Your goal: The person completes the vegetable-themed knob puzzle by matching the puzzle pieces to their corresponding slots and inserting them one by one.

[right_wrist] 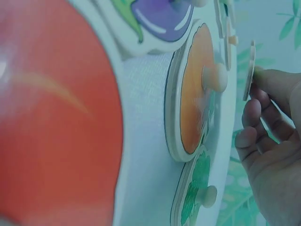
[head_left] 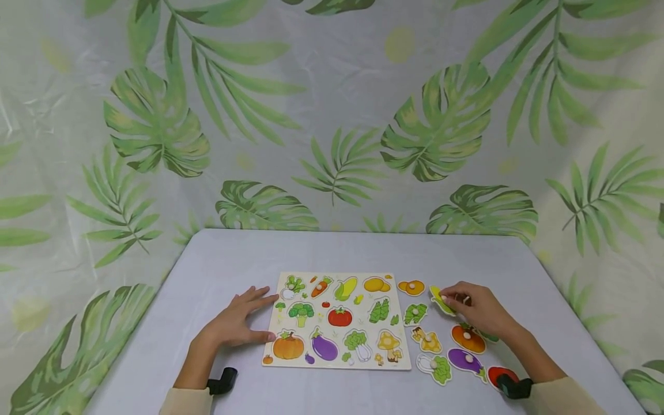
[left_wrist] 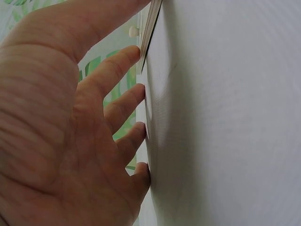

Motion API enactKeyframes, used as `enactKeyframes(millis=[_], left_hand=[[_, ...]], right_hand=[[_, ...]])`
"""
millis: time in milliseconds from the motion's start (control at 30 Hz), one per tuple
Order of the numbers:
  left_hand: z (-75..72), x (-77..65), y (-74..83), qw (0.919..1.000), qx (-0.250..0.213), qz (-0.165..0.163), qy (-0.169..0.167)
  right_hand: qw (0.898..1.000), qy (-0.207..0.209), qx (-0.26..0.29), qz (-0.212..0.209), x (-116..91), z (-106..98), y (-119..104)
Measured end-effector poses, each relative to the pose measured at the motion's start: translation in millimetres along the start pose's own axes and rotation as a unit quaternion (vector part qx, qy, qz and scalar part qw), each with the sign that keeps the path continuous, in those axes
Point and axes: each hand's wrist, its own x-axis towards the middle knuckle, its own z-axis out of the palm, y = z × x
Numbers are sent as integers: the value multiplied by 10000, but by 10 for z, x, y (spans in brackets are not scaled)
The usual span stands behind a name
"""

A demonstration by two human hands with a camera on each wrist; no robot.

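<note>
A white wooden puzzle board (head_left: 358, 312) printed with vegetables lies mid-table. My left hand (head_left: 236, 324) rests at its left edge, fingers spread, with the thumb over the lower left side. The left wrist view shows those fingertips (left_wrist: 138, 92) down at the table by the board's edge. Between thumb and fingers my right hand (head_left: 482, 308) pinches a yellow-green corn piece (head_left: 437, 297), tilted above the table to the board's right. From the right wrist, the corn piece (right_wrist: 249, 70) appears edge-on. A radish piece (head_left: 290, 288) and a carrot piece (head_left: 321, 287), both knobbed, sit on the board.
Right of the board lie knobbed pieces: potato (head_left: 411, 287), green leafy vegetable (head_left: 415, 314), mushroom (head_left: 427, 340), cabbage (head_left: 434, 368), eggplant (head_left: 467, 361), pumpkin (head_left: 468, 339) and tomato (head_left: 502, 376). A green piece (right_wrist: 195, 188) is partly under the right arm. A leaf-patterned curtain (head_left: 342, 115) hangs behind.
</note>
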Motion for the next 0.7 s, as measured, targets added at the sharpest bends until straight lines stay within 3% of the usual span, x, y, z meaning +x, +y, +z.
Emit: enactKeyframes(millis=[267,700], left_hand=[[-4,-7,-4,10000,-28,41,28],[-9,-11,28,10000,-61,22,0]], right_hand=[[9998,188,43,109,45,28,-63],[9979,634,39,-130,159,48,-202]])
